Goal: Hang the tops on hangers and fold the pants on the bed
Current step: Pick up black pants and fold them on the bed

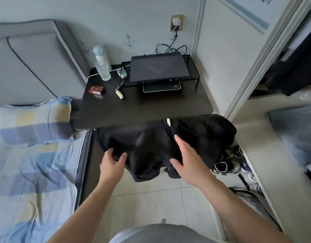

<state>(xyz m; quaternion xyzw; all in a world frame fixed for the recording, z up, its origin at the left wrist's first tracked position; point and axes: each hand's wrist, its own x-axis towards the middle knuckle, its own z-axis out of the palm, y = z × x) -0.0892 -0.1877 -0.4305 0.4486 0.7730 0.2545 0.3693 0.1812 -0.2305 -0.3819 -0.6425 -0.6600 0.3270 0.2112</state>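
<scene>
A heap of black clothes (151,148) lies just below the front edge of the black desk (142,109), between the bed and the wardrobe. My left hand (111,163) grips the heap's left front edge, thumb and fingers curled round the cloth. On the right side of the heap my right hand (185,157) rests with straight fingers and the thumb spread toward the cloth. What carries the heap is hidden under the cloth. The bed (28,169), with a blue and yellow checked sheet, is at the left. No hanger is in view.
On the desk stand a plastic bottle (101,63), a small red box (96,89), a lighter and a wire shelf holding a closed laptop (157,68). A checked pillow (33,121) lies at the bed's head. Several shoes (228,163) sit on the floor by the wardrobe's sliding door (260,55).
</scene>
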